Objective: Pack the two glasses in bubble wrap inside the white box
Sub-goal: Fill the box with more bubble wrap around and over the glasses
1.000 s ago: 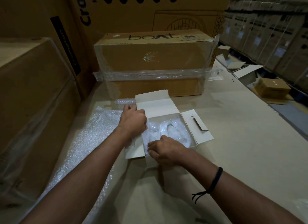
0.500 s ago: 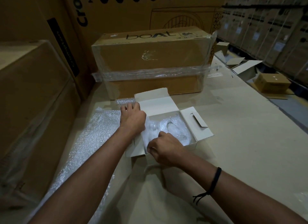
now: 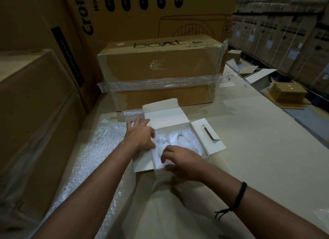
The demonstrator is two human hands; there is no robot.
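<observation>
Fingers spread and flat, the left hand (image 3: 140, 137) rests on the left flap of a small white cardboard box (image 3: 165, 114), thumb at the box's opening. Left of that hand, a loose sheet of clear bubble wrap (image 3: 85, 158) lies on the beige tabletop (image 3: 258, 158). Between the two hands, inside the open box, sit the glasses swaddled in clear bubble wrap (image 3: 179, 140); their number is unclear. Beyond both hands stands a long brown cardboard carton (image 3: 160, 69) bound with clear tape. The right hand (image 3: 185, 165), a black cord wristband (image 3: 240, 194) on its wrist, curls its fingers onto the wrap at the box's near edge; whether they pinch it I cannot tell. Right of this hand, the box's side flap lies open.
</observation>
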